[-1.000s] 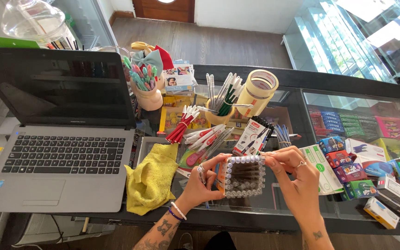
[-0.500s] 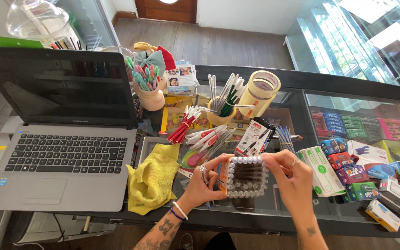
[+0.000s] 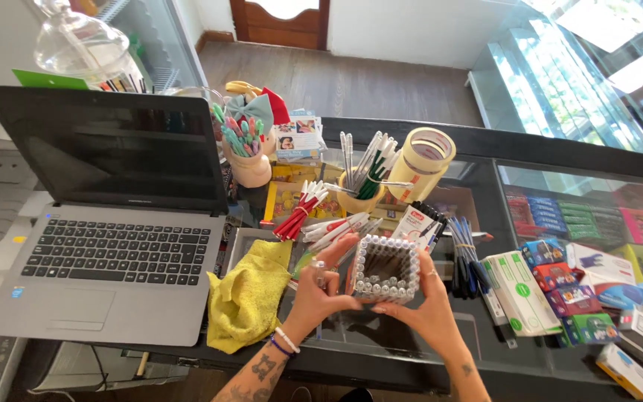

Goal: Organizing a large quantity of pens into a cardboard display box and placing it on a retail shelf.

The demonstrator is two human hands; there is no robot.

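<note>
1. The left hand and the right hand both hold a square box of pens just above the bench, near its front edge. The left hand grips the left side with curled fingers. The right hand cups the bottom and right side.
2. The box is open in the middle. Pens with white ends stand in rows all around its four sides.
3. A yellow cup behind the box holds green and white pens. A pale cup further left holds many bright pens. Beside the yellow cup stands a big roll of tape.
4. A bunch of red pens lies on the glass. Some white pens lie just beside it. Dark blue pens lie to the right of the hands.
5. A yellow cloth lies crumpled left of the hands, near the front edge.
6. An open laptop fills the left side. There is little free room between it and the cloth.
7. Small boxes crowd the right side. The only open spot is the dark glass right under the hands.
8. The bench has a glass top, with coloured packs showing under it. Behind it are a wooden floor and a brown door.
</note>
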